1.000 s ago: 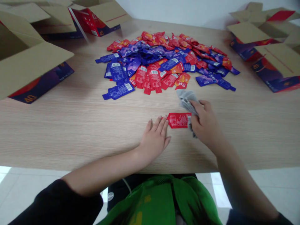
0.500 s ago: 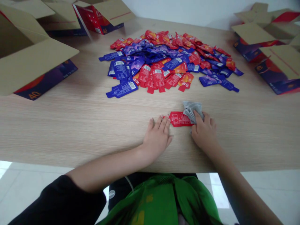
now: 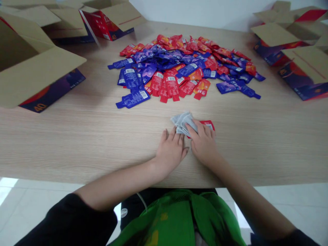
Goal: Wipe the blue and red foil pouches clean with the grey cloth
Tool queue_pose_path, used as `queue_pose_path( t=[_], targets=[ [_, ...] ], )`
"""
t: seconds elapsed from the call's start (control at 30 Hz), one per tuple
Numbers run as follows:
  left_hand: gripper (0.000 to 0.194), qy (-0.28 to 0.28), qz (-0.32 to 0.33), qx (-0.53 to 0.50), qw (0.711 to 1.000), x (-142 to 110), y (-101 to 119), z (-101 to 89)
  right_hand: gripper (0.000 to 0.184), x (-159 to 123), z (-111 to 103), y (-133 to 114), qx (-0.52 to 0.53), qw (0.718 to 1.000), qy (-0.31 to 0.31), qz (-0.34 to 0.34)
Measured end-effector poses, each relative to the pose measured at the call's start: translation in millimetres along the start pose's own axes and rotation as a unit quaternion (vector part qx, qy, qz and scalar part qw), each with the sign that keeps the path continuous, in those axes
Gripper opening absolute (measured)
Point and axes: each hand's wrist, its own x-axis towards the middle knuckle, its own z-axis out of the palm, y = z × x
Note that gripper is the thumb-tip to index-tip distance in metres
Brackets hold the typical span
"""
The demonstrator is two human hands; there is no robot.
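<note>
A red printed sachet [image 3: 207, 123] lies flat on the wooden table in front of me, mostly covered now. My right hand [image 3: 204, 141] grips a crumpled grey cloth [image 3: 183, 122] and presses it onto the sachet's left part. My left hand [image 3: 171, 147] rests on the tabletop with its fingers stretched out, their tips at the sachet's left end, partly under the cloth's edge. Beyond both hands spreads a heap of red and blue sachets; a blue sachet [image 3: 133, 99] and a red sachet [image 3: 172, 87] lie along its near side.
Open cardboard boxes stand around the heap: a large box [image 3: 55, 89] at the left, another box [image 3: 112, 29] behind it, and a box [image 3: 303, 80] at the right with more behind. The table's [image 3: 77, 150] front edge runs close to my body.
My right hand has slid the grey cloth leftward along the red sachet, up to my left fingertips. The sachet's right end is now uncovered. My left hand has stayed in place.
</note>
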Motion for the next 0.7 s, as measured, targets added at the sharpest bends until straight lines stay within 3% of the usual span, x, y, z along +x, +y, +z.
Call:
queue_pose_path(
  t=[0.27,0.4,0.47,0.53,0.63,0.7],
  targets=[
    [0.062,0.006,-0.001,0.001,1.000,0.0,0.3,-0.3,0.057,-20.6,-1.9,59.6,-0.049,0.988,0.012,0.146],
    [0.061,0.010,-0.007,0.005,1.000,0.0,1.5,0.9,0.050,-16.4,-14.1,60.1,-0.042,0.982,0.043,0.180],
    [0.062,0.013,-0.009,0.006,1.000,0.0,1.9,1.2,0.049,-15.0,-20.1,46.9,-0.038,0.983,0.078,0.164],
    [0.061,0.013,-0.010,0.005,1.000,-0.2,1.8,1.1,0.049,-15.2,-21.7,30.0,-0.028,0.990,0.089,0.106],
    [0.057,0.005,-0.005,0.003,1.000,-0.2,0.5,0.8,0.050,-16.6,-14.6,13.5,-0.021,0.999,0.044,0.019],
    [0.058,0.001,-0.006,0.000,1.000,0.4,-1.0,1.1,0.051,-17.4,-7.8,16.5,-0.023,0.999,0.020,0.018]
  ],
)
